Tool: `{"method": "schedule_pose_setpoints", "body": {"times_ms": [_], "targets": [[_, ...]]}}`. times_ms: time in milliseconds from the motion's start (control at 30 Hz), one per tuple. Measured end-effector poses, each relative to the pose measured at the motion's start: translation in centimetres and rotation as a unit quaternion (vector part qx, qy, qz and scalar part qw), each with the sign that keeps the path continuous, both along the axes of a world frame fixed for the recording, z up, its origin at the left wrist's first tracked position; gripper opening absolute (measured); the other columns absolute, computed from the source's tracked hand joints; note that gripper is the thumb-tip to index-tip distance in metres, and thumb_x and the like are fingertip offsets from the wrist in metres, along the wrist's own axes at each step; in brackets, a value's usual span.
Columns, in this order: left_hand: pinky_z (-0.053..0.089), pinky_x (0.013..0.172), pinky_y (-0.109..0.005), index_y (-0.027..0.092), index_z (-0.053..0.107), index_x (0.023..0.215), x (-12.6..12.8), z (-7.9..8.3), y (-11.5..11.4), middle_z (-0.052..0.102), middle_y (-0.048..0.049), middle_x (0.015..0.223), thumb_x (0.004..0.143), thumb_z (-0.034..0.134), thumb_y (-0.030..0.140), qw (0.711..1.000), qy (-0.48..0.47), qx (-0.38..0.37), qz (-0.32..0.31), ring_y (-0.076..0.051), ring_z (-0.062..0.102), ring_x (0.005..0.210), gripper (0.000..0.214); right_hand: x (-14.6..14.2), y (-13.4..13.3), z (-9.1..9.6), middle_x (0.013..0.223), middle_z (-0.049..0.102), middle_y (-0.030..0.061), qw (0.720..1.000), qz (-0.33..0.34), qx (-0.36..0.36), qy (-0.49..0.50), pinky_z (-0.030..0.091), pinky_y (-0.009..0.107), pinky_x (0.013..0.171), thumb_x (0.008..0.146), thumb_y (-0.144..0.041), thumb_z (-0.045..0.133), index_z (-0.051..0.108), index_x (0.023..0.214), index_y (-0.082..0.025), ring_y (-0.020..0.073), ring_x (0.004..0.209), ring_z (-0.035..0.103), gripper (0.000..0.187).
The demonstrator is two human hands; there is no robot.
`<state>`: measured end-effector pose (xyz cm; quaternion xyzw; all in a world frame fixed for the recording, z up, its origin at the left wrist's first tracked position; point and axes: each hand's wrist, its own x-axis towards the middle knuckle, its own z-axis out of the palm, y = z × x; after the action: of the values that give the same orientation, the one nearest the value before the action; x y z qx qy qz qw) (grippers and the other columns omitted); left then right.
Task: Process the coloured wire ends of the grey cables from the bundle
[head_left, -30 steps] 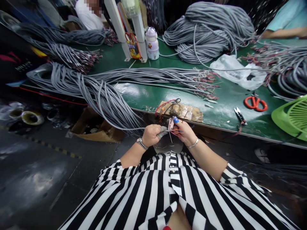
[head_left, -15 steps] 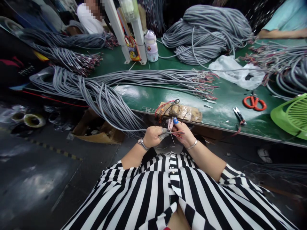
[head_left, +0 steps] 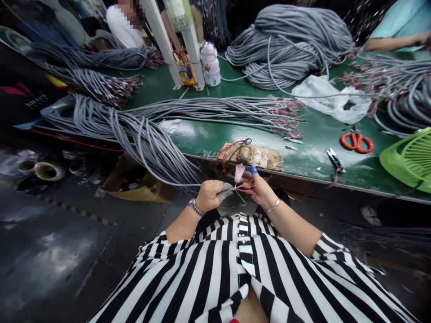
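My left hand (head_left: pixel 211 195), with grey covers on its thumb and finger, is closed around the end of a grey cable (head_left: pixel 185 184). From that grip, thin red and pale wires (head_left: pixel 247 185) fan out to the right, and one light strand hangs below. My right hand (head_left: pixel 261 190) is at the wires, its blue-capped thumb raised apart from the index finger. Wires lie against its fingers, which are partly hidden. A pale pink cover or piece (head_left: pixel 239 172) shows at the index fingertip; I cannot tell which.
A taped wooden block (head_left: pixel 259 156) sits at the edge of the green bench (head_left: pixel 198 137). Grey cable bundles (head_left: pixel 141 139) drape off the left side. To the right lie orange-handled scissors (head_left: pixel 357 142), small snips (head_left: pixel 335 159) and a green basket-like thing (head_left: pixel 409 166). Co-workers sit beyond.
My right thumb has lifted away from the index finger, and the wires are spread more in view. Both hands have shifted slightly apart; the left still grips the cable.
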<state>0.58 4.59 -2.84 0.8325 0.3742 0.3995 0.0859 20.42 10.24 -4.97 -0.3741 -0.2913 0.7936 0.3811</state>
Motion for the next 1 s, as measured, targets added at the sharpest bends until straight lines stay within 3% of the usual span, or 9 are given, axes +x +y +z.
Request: {"method": "schedule_pose_setpoints", "body": {"times_ms": [100, 300, 433, 633, 767, 833, 1000], "targets": [[0.052, 0.063, -0.024, 0.016, 0.071, 0.091, -0.2, 0.3, -1.3, 0.072, -0.0049, 0.071, 0.088, 0.064, 0.029, 1.000, -0.010, 0.004, 0.004, -0.014, 0.068, 0.064, 0.015, 0.6, -0.2, -0.1, 0.068, 0.063, 0.0015, 0.998, -0.032, -0.057, 0.010, 0.015, 0.017, 0.032, 0.068, -0.073, 0.067, 0.057, 0.074, -0.017, 0.0024, 0.039, 0.033, 0.058], [0.051, 0.062, -0.024, 0.019, 0.070, 0.095, -0.2, 0.6, -4.4, 0.070, -0.0024, 0.067, 0.087, 0.065, 0.029, 0.999, -0.036, 0.031, -0.015, -0.012, 0.066, 0.060, 0.014, 1.8, -0.6, 0.1, 0.069, 0.062, 0.0014, 0.996, -0.023, -0.084, 0.002, 0.011, 0.015, 0.034, 0.065, -0.067, 0.074, 0.062, 0.073, -0.014, 0.0006, 0.041, 0.028, 0.056], [0.053, 0.063, -0.024, 0.019, 0.071, 0.096, -0.4, 0.4, -5.4, 0.072, -0.0030, 0.070, 0.085, 0.067, 0.027, 0.997, -0.048, 0.046, 0.044, -0.012, 0.066, 0.062, 0.014, 2.0, -0.6, 0.1, 0.068, 0.060, 0.0005, 0.998, 0.001, -0.068, -0.002, 0.008, 0.015, 0.035, 0.063, -0.067, 0.075, 0.062, 0.071, -0.013, 0.0002, 0.042, 0.024, 0.056], [0.055, 0.065, -0.024, 0.019, 0.072, 0.098, 0.5, 0.1, -4.2, 0.075, -0.0038, 0.076, 0.081, 0.072, 0.024, 0.987, -0.076, 0.091, 0.109, -0.013, 0.069, 0.066, 0.017, 0.9, -0.2, 1.9, 0.067, 0.060, 0.0010, 0.998, 0.069, 0.014, -0.007, 0.005, 0.019, 0.037, 0.069, -0.073, 0.065, 0.063, 0.076, -0.015, 0.0020, 0.042, 0.022, 0.058], [0.056, 0.065, -0.024, 0.018, 0.072, 0.093, 1.6, -0.3, -3.1, 0.075, -0.0039, 0.075, 0.083, 0.069, 0.026, 0.985, -0.068, 0.082, 0.134, -0.013, 0.070, 0.066, 0.013, -0.1, 0.0, 2.9, 0.053, 0.050, -0.0033, 0.996, 0.063, 0.057, -0.034, 0.007, 0.021, 0.037, 0.069, -0.069, 0.068, 0.063, 0.077, -0.016, 0.0038, 0.040, 0.022, 0.054], [0.057, 0.065, -0.025, 0.018, 0.073, 0.092, 2.1, -0.4, -2.8, 0.075, -0.0042, 0.075, 0.085, 0.068, 0.028, 0.985, -0.063, 0.068, 0.148, -0.014, 0.070, 0.066, 0.013, -0.5, 0.0, 2.8, 0.049, 0.044, -0.0055, 0.996, 0.043, 0.063, -0.046, 0.009, 0.021, 0.038, 0.067, -0.067, 0.072, 0.061, 0.073, -0.016, 0.0037, 0.040, 0.022, 0.053], [0.058, 0.065, -0.025, 0.018, 0.073, 0.089, 2.5, -0.7, -2.7, 0.076, -0.0051, 0.076, 0.087, 0.065, 0.031, 0.983, -0.059, 0.062, 0.160, -0.015, 0.071, 0.067, 0.016, -1.1, 0.1, 2.2, 0.057, 0.052, -0.0034, 0.999, 0.028, 0.034, -0.014, 0.011, 0.021, 0.038, 0.064, -0.065, 0.076, 0.064, 0.077, -0.014, 0.0029, 0.041, 0.025, 0.054]]}}
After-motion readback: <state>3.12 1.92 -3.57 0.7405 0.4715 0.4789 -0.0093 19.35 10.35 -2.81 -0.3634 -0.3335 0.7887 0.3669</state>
